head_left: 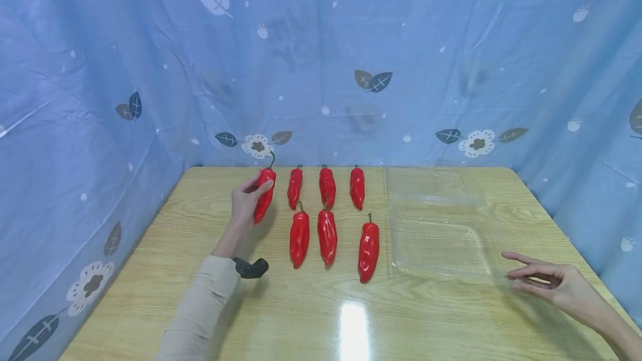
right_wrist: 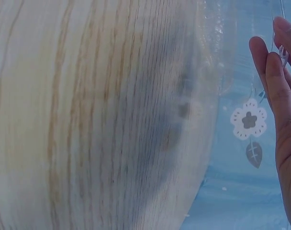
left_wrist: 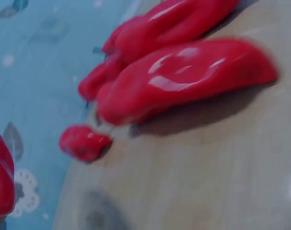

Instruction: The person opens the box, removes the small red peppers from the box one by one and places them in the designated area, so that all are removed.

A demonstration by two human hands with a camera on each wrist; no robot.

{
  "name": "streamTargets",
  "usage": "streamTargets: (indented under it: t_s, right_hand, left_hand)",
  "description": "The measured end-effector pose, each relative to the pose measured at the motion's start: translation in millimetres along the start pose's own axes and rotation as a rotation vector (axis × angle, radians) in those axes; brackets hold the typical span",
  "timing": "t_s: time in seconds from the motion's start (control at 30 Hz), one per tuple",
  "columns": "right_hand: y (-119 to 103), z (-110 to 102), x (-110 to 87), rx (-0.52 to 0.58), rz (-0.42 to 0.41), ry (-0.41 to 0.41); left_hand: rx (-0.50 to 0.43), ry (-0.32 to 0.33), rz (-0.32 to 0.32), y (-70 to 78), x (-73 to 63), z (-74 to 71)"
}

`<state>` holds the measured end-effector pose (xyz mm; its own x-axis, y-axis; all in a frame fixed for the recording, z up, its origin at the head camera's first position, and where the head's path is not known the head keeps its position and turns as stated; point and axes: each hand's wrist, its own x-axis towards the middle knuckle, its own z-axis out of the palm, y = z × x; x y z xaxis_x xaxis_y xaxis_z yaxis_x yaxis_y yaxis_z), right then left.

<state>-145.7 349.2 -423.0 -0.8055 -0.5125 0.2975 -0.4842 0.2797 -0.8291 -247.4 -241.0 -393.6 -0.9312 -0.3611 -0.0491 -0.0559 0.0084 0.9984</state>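
My left hand [head_left: 246,199] grips a long red pepper [head_left: 264,199], held upright with its dark stem on top, at the left end of the other peppers. Part of that pepper [left_wrist: 1,177] shows at the left edge of the left wrist view. Several red peppers lie in two rows on the table, among them a front one [head_left: 368,252] nearest the container. On the right, a clear plastic container [head_left: 443,278] rests with its lid flap turned back. My right hand [head_left: 546,283] pinches its near right edge; clear plastic passes between the fingertips [right_wrist: 274,64] in the right wrist view.
The wood-grain table [head_left: 431,322] holds everything. A blue curtain [head_left: 311,60] with leaf and flower prints hangs behind it and at both sides. A black wrist mount [head_left: 252,268] juts from the left sleeve [head_left: 200,305] over the table.
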Motion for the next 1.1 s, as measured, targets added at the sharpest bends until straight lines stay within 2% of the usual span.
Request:
streamTargets:
  t_s: [0.13, 0.33, 0.57, 0.73, 0.9, 1.0, 1.1]
  right_hand:
    - [0.5, 0.9, 0.2, -0.002, -0.007, 0.008]
    - [1.9, 1.0, -0.3, 0.030, -0.009, -0.005]
    - [3.0, 0.7, -0.9, 0.043, -0.036, 0.002]
    - [3.6, 2.9, -2.9, 0.040, -0.035, -0.007]
    - [2.5, 3.2, -3.8, 0.039, -0.008, -0.007]
    - [1.3, 2.2, -2.4, 0.026, 0.004, -0.003]
    - [0.3, 0.8, -0.8, 0.017, 0.011, -0.002]
  left_hand:
    - [-0.011, 0.026, -0.022, 3.9, 21.1, -6.0]
    - [-0.057, 0.073, -0.047, 0.2, 47.6, -9.1]
    - [0.019, 0.079, -0.039, -15.5, 68.5, -13.0]
    - [0.061, 0.088, -0.079, -36.3, 77.1, -14.2]
    - [0.168, 0.102, -0.107, -46.2, 76.9, -4.1]
    - [0.227, 0.112, -0.079, -47.4, 79.1, 2.1]
    - [0.334, 0.119, -0.027, -48.1, 83.2, 7.1]
